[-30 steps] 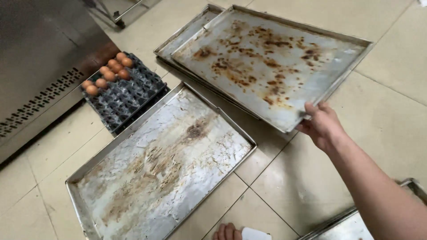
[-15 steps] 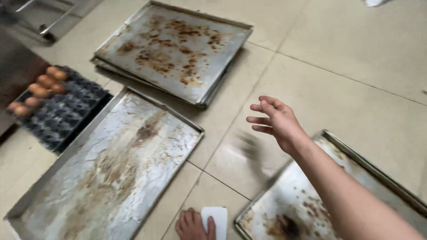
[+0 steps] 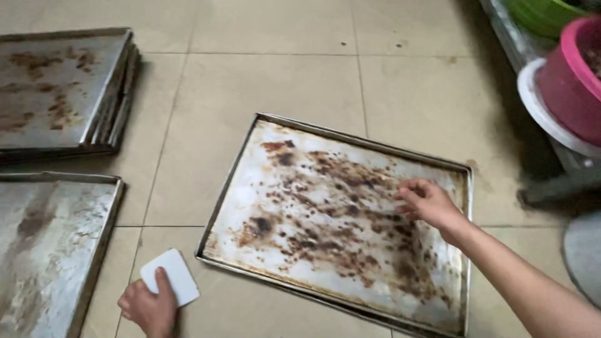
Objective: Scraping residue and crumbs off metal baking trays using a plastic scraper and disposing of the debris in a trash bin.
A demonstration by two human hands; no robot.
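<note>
A large metal baking tray (image 3: 238, 164) lies on the tiled floor, its surface covered in brown burnt residue. My right hand (image 3: 429, 203) rests on the tray's right part, fingers spread and touching the dirty surface. My left hand (image 3: 147, 307) is at the bottom, just left of the tray's near corner, gripping a flat white scraper (image 3: 170, 276) held against the floor.
A stack of dirty trays (image 3: 106, 119) sits at the far left, and another single tray (image 3: 94, 275) lies at the near left. A pink bowl (image 3: 566, 81) in a white basin (image 3: 538, 106) stands on a rack at the right.
The view has swung right from the stacked trays. My right hand has come down from mid-air onto the dirty tray. My left hand still holds the white scraper.
</note>
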